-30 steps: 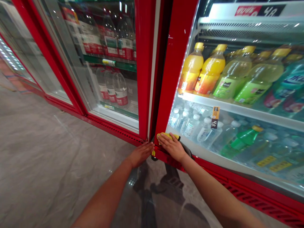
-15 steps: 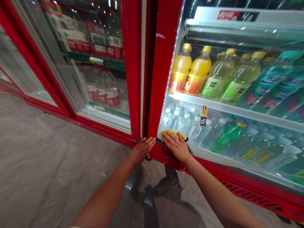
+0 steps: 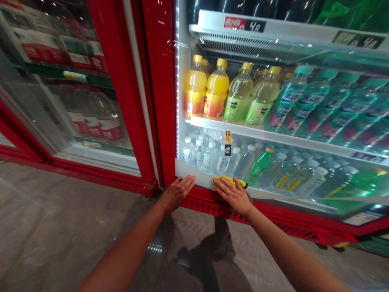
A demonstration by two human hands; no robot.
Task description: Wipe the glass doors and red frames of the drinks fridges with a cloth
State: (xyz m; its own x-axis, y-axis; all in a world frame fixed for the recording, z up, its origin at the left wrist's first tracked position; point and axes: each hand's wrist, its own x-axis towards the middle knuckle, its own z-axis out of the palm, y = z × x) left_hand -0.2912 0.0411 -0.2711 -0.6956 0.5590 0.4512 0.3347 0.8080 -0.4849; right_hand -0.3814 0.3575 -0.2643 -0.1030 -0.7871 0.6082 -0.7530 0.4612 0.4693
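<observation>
My right hand (image 3: 233,195) lies over a yellow cloth (image 3: 227,180) with a dark edge, pressing it to the bottom of the glass door (image 3: 206,177). Part of the cloth is hidden beneath the fingers. To its left, my left hand (image 3: 176,194) rests with outstretched fingers on the red bottom frame (image 3: 199,192) near the door's corner, holding nothing. Behind the glass, clear water bottles (image 3: 209,158) and a green bottle (image 3: 259,165) stand close to the cloth.
Yellow juice bottles (image 3: 216,89) and teal-capped bottles (image 3: 293,99) fill the shelf above. A second red-framed fridge (image 3: 121,89) stands on the left, holding bottles with red labels (image 3: 111,125). Grey floor (image 3: 75,231) stretches below, with a vented red base (image 3: 209,207) along the fridge.
My right hand and the cloth have slid right along the bottom of the glass. My left hand has also shifted right along the frame, and the view has turned right.
</observation>
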